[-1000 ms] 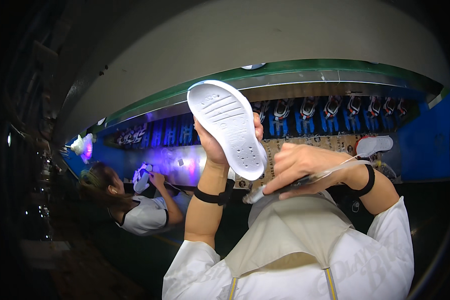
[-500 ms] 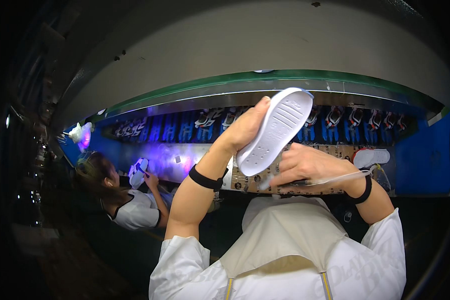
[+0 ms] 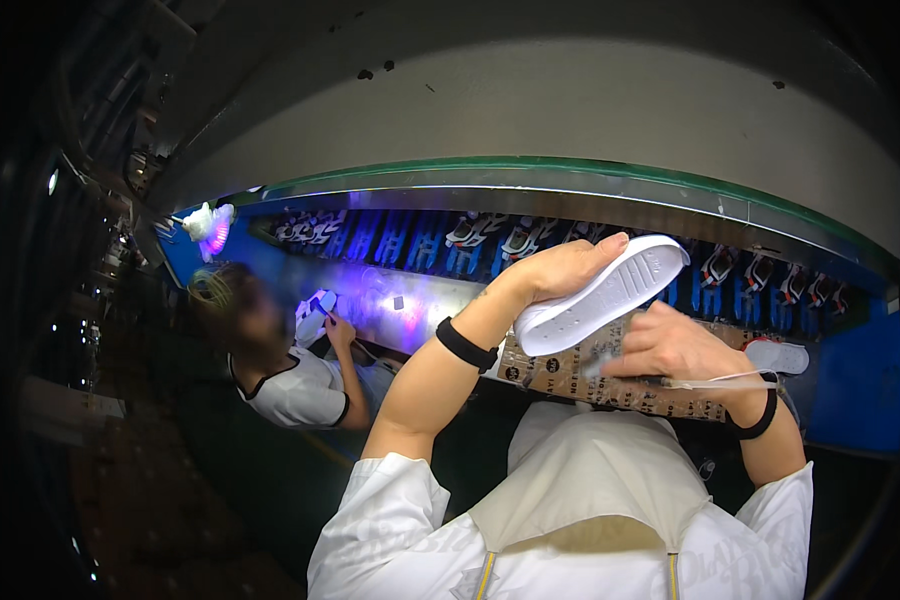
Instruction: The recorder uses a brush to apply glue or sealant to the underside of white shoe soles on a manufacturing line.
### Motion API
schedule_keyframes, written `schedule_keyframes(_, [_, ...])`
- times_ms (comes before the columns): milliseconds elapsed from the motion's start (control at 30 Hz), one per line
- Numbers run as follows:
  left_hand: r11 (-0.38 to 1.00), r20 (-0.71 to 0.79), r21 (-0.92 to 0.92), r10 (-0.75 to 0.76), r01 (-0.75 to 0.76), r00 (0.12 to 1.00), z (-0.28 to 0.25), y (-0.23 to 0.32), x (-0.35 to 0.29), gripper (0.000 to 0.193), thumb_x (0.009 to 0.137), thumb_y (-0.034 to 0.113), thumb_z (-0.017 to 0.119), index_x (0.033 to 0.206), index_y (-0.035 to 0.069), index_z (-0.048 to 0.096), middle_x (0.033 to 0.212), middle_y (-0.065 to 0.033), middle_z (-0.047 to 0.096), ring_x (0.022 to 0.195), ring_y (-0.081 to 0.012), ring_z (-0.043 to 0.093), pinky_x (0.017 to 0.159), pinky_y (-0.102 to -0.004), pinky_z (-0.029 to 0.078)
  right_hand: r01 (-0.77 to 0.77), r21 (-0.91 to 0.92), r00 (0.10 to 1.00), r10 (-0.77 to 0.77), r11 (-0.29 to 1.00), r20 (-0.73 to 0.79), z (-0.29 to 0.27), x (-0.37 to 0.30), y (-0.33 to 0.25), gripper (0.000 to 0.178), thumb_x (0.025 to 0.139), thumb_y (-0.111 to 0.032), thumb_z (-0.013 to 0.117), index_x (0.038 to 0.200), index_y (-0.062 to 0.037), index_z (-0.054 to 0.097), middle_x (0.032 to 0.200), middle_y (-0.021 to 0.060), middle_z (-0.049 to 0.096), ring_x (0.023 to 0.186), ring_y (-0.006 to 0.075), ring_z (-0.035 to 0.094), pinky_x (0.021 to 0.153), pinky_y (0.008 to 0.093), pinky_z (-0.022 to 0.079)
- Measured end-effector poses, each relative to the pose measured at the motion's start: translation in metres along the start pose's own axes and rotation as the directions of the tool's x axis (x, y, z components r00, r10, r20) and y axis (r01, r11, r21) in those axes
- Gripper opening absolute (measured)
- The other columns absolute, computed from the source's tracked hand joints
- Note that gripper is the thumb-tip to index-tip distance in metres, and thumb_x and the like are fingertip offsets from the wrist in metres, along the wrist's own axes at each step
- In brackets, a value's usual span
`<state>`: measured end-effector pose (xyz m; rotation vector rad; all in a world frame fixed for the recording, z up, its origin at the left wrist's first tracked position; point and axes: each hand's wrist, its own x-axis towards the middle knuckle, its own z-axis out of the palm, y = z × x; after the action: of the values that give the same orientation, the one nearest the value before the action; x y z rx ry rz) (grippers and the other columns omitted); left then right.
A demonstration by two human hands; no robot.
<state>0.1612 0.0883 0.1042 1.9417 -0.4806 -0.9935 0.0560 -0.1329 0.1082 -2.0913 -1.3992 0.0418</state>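
A white shoe sole point(image 3: 610, 296) is held up over the bench in my left hand point(image 3: 575, 268), tilted so that its grooved, dotted bottom shows. My left thumb lies along its upper edge, and the other fingers are hidden behind it. Just right of and below the sole is my right hand point(image 3: 675, 350), apart from it, with curled fingers closed. Something pale and blurred point(image 3: 598, 366) sticks out from these fingers toward the sole; its kind cannot be made out. A thin clear tube point(image 3: 715, 382) runs along my right wrist.
Brown printed sheeting point(image 3: 560, 372) covers the bench, where another white sole point(image 3: 778, 357) lies at the right. Behind, several shoe parts stand on blue holders point(image 3: 460, 250) below a metal ledge. At left, a person point(image 3: 295, 390) holds a shoe piece near a glowing purple lamp point(image 3: 210, 232).
The whole view has shifted, so the scene sits farther right and lower. My left hand has tipped the sole to a flatter slant. My right hand stays close beside it.
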Motion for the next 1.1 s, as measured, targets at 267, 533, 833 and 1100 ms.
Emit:
schedule_keyframes(267, [0.998,-0.060,0.031,-0.062,0.064,0.996,-0.005,-0.023,-0.010,0.079,0.109,0.064,0.029,0.135,0.000,0.066,0.129,-0.0205,0.070,0.113,-0.0271,0.066,0.102,-0.0386,0.050,-0.005,0.013,0.998,0.004,1.000,0.067,-0.002,0.004,0.004,0.038,0.079,-0.010,0.078,0.116,-0.0107,0.075,0.096,0.0049,0.068,0.099,0.0264,0.063,0.096,0.0419,0.045])
schedule_keyframes(533, [0.945,-0.171,-0.326,-0.045,-0.014,0.984,-0.002,-0.079,-0.017,0.073,0.112,0.057,0.024,0.136,0.001,0.065,0.122,-0.0154,0.072,0.106,-0.0203,0.069,0.095,-0.0341,0.056,-0.101,0.099,0.986,0.086,0.990,0.143,0.014,0.006,0.009,0.025,0.095,-0.022,0.072,0.117,-0.0116,0.075,0.102,0.0056,0.067,0.100,0.0224,0.060,0.083,0.0386,0.042])
schedule_keyframes(833, [-0.131,-0.418,-0.899,-0.038,-0.419,0.908,0.049,-0.253,-0.031,0.103,0.097,0.083,0.015,0.155,0.002,0.039,0.143,-0.0332,0.055,0.131,-0.0514,0.055,0.105,-0.0673,0.049,-0.345,0.448,0.784,0.516,0.824,-0.345,0.053,-0.022,0.033,0.021,0.078,-0.007,0.070,0.098,-0.0039,0.078,0.088,0.0094,0.074,0.076,0.0204,0.066,0.076,0.0340,0.053])
schedule_keyframes(1100, [-0.202,0.220,-0.953,0.041,0.224,0.975,0.152,-0.363,-0.002,0.077,0.104,0.065,0.033,0.149,0.005,0.052,0.136,-0.0302,0.062,0.122,-0.0489,0.063,0.096,-0.0703,0.052,-0.538,0.751,0.510,0.857,0.383,-0.071,0.108,-0.028,0.048,0.022,0.087,-0.014,0.070,0.105,-0.0028,0.076,0.082,0.0028,0.068,0.076,0.0083,0.059,0.069,0.0272,0.050])
